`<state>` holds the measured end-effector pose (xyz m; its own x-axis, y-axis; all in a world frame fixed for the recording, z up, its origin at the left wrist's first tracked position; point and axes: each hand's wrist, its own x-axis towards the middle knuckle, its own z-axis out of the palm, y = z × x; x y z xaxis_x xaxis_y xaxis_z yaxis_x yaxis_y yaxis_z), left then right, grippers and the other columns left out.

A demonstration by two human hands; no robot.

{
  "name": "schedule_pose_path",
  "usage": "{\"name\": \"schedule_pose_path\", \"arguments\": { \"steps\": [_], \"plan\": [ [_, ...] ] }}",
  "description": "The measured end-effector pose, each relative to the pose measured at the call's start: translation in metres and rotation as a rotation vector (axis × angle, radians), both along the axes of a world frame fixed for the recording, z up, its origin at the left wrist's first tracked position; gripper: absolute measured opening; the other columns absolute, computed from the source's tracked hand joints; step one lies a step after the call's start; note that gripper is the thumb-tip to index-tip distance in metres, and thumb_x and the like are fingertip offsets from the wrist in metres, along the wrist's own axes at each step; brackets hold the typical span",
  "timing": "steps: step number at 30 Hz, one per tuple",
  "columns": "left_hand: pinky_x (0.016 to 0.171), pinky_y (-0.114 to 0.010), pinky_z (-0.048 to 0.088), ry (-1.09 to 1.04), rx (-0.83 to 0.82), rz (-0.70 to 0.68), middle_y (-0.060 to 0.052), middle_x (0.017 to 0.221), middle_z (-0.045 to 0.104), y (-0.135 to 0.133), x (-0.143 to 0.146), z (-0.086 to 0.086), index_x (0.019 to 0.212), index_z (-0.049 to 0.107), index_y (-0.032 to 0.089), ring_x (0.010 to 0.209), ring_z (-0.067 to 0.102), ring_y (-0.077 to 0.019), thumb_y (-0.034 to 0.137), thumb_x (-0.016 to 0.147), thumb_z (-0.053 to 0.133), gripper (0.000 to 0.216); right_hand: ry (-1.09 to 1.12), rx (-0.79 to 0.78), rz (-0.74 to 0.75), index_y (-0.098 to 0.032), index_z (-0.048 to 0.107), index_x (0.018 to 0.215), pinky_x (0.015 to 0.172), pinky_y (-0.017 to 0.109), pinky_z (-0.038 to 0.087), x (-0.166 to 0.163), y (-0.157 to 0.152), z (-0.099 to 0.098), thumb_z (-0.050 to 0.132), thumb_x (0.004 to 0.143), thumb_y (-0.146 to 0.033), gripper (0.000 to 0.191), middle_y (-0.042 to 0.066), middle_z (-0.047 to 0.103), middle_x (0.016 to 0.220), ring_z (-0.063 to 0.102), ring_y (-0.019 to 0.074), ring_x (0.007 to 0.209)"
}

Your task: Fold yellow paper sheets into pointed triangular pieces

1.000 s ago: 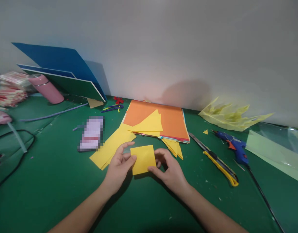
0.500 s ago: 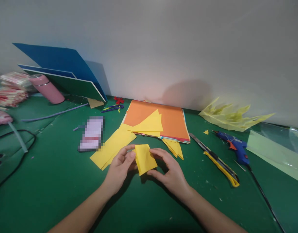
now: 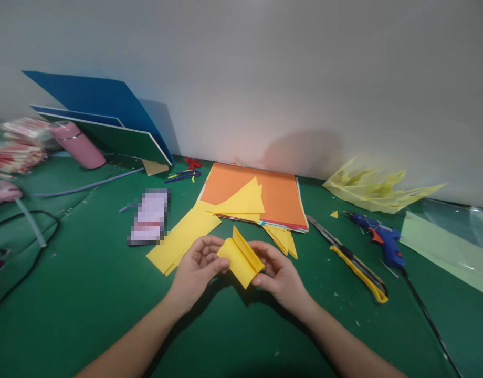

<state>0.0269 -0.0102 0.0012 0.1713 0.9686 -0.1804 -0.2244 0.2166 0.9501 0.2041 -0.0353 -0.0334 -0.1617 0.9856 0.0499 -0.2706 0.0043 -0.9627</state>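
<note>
A small folded piece of yellow paper [image 3: 239, 262] is held up over the green table, with one fold standing up along its far right side. My left hand [image 3: 198, 273] pinches its left edge, thumb on top. At the right edge, my right hand [image 3: 279, 273] grips it between thumb and fingers; some fingertips are hidden behind the paper. Beyond the hands, yellow paper strips [image 3: 182, 236] lie on the left. Yellow paper triangles [image 3: 245, 202] rest on a stack of coloured sheets [image 3: 279, 184], orange on top. More yellow triangles [image 3: 283, 239] lie by its front edge.
To the right are a yellow utility knife [image 3: 359, 270] with its blade out, a blue glue gun [image 3: 379, 236] with a cable, and a pale yellow spiky paper piece [image 3: 379, 189]. A blurred-out phone [image 3: 149, 218], a pink bottle [image 3: 78, 144] and leaning boards [image 3: 100, 100] are left.
The yellow paper has been turned and tilted in my hands, and a standing fold now shows. My right hand has closed in on its right edge.
</note>
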Motion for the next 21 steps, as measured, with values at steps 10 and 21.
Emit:
{"name": "schedule_pose_path", "arguments": {
  "steps": [10,21],
  "plan": [
    [0.061,-0.024,0.049,0.063,0.057,-0.111,-0.001,0.081,0.059,-0.005,-0.002,-0.001,0.095,0.061,0.021,0.072,0.057,-0.0148,0.023,0.061,0.075,0.037,0.174,-0.251,-0.188,-0.021,0.066,0.089,0.077,0.039,0.054,0.003,0.005,0.007,0.074,0.064,-0.058,0.046,0.009,0.071,0.101,0.067,0.0261,0.089],
    [0.075,-0.032,0.047,0.279,0.321,-0.060,-0.005,0.092,0.057,-0.011,-0.005,-0.002,0.107,0.060,0.023,0.082,0.055,-0.0189,0.013,0.062,0.065,0.046,0.125,-0.295,-0.311,-0.018,0.070,0.079,0.072,0.040,0.055,0.004,0.006,0.002,0.083,0.053,-0.049,0.042,0.008,0.075,0.087,0.069,0.0264,0.076]
  ]
}}
